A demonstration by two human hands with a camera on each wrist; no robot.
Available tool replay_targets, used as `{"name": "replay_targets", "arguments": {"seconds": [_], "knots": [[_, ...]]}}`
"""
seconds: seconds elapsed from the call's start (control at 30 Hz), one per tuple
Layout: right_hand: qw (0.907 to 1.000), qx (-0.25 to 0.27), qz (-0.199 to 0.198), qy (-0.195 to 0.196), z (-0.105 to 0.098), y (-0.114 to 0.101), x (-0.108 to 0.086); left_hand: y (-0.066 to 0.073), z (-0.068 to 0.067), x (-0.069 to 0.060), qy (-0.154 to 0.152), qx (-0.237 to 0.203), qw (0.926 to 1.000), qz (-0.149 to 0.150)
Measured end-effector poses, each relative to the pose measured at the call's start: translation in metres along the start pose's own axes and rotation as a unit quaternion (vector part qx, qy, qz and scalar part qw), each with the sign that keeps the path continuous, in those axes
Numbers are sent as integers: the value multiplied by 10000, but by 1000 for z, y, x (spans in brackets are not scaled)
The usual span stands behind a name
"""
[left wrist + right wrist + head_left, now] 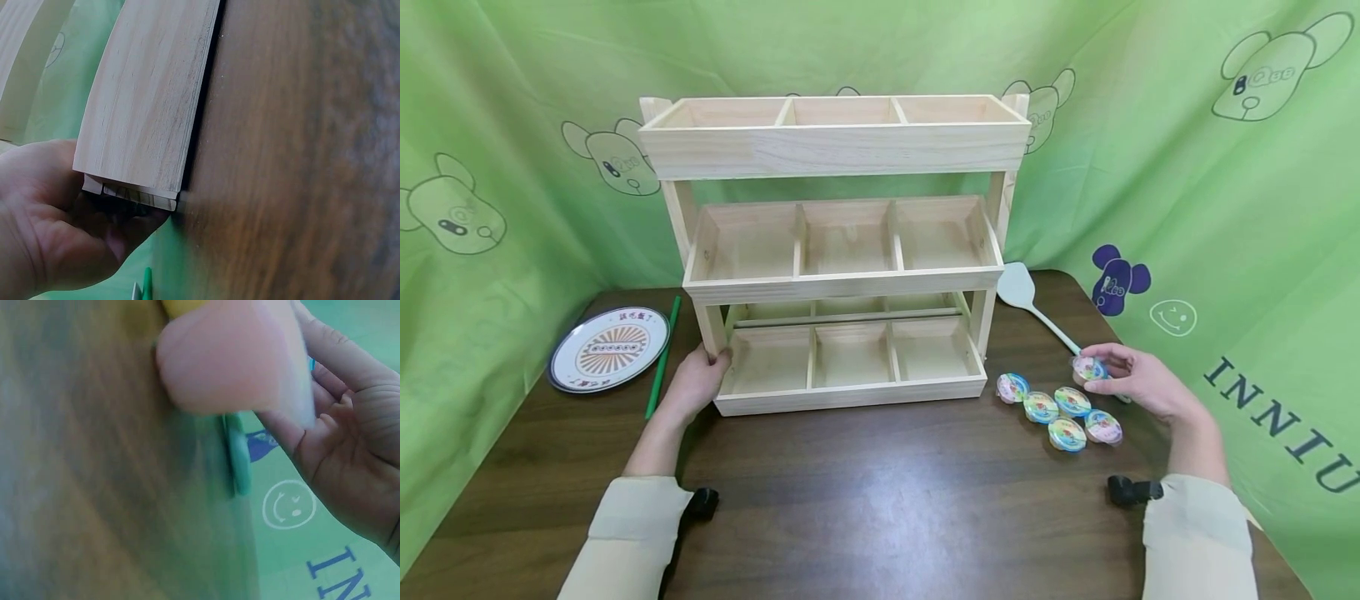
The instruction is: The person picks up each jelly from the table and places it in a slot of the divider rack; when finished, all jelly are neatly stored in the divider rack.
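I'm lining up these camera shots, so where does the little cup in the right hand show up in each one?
Head: the little cup is in the right half, just below mid-height, in the right hand.
Left wrist: not in this picture.
Right wrist: at the top, slightly right of centre, large, pink and blurred.
Shared landmark: green cloth.

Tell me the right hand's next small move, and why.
The right hand should probably carry the small cup it pinches toward the lower compartments of the wooden shelf: their tops are open, the cup is in hand, and the left hand grips the shelf's lower left end.
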State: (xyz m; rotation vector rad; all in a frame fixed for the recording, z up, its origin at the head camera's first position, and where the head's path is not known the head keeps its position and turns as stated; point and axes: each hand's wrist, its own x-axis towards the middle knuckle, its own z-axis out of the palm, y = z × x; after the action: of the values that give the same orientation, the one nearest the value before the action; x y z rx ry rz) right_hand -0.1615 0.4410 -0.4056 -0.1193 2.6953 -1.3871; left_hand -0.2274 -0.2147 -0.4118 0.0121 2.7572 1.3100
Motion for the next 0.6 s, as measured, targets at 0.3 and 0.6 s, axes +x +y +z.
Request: {"name": "replay_targets", "arguments": {"seconds": [0.3, 0.6], "knots": [[9984, -156, -486, -256, 7, -24, 11, -3, 0, 1, 64, 112, 9999, 60], [9906, 580, -1000, -729, 28, -45, 30, -4, 1, 3, 48, 116, 9999, -25]]}}
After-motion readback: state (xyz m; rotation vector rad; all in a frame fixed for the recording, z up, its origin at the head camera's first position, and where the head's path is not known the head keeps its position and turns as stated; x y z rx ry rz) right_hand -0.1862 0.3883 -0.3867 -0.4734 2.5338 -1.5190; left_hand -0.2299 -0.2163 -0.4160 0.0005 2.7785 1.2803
